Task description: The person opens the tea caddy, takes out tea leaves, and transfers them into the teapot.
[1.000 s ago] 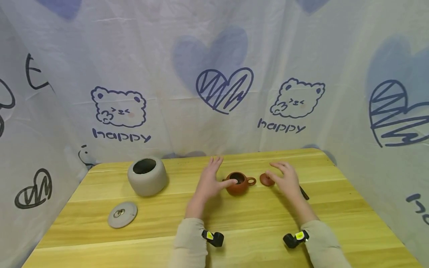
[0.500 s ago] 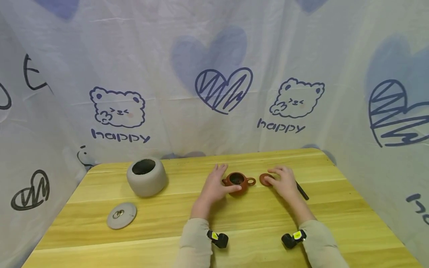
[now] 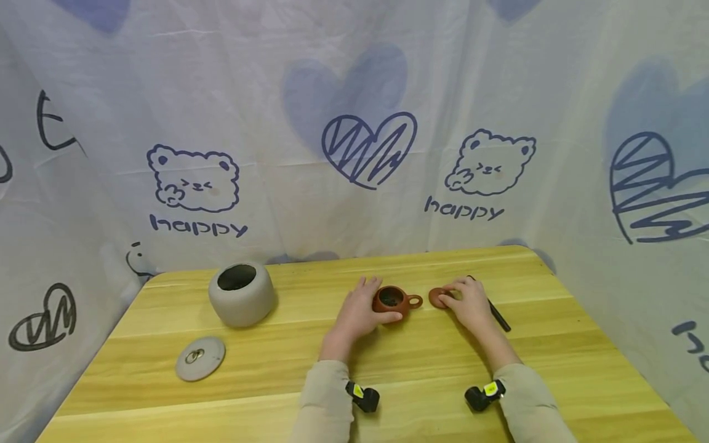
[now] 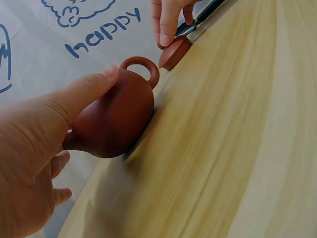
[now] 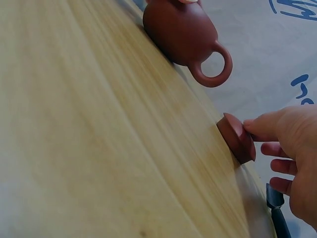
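Observation:
A reddish-brown clay teapot (image 3: pixel 404 309) stands uncovered on the wooden table, dark matter inside it and its ring handle toward the right. My left hand (image 3: pixel 360 312) grips its spout side, thumb along the near wall in the left wrist view; the other fingers are partly hidden behind the pot. Just right of the handle lies the small matching teapot lid (image 5: pixel 237 139). My right hand (image 3: pixel 469 306) pinches this lid from above, the thumb touching its top; the knob is hidden by the fingers. The lid appears to rest on the table.
Beside the right hand lies a slim black-handled tool (image 3: pixel 498 317) with a flat end. At the left stands a grey round jar (image 3: pixel 242 303) with its mouth uncovered. Its grey disc lid (image 3: pixel 200 359), with metal rings on top, lies nearer. A printed cloth (image 3: pixel 354 221) hangs behind.
My left hand has come down from over the teapot's mouth and closed around its side. The right hand has lowered onto the teapot lid, and its fingers have drawn together on it.

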Motion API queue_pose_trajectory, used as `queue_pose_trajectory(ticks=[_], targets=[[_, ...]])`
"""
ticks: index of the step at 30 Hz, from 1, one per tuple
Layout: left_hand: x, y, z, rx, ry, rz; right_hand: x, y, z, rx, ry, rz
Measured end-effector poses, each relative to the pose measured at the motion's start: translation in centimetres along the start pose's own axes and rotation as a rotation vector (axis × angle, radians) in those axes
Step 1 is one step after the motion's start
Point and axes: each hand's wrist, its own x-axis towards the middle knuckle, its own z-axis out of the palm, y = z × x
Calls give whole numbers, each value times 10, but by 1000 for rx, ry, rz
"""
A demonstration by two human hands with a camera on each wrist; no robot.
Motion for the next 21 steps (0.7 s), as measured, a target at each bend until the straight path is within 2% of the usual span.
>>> queue_pose_trajectory(ticks=[6,15,21], targets=[[-1,0,4,39,2,-47,0,-2,1,12,5,11],[-3,3,5,108,17,-76,-2,-2,2,-2,24,-15],[-2,5,2,141,5,-68,-1,-2,1,-16,33,-40]])
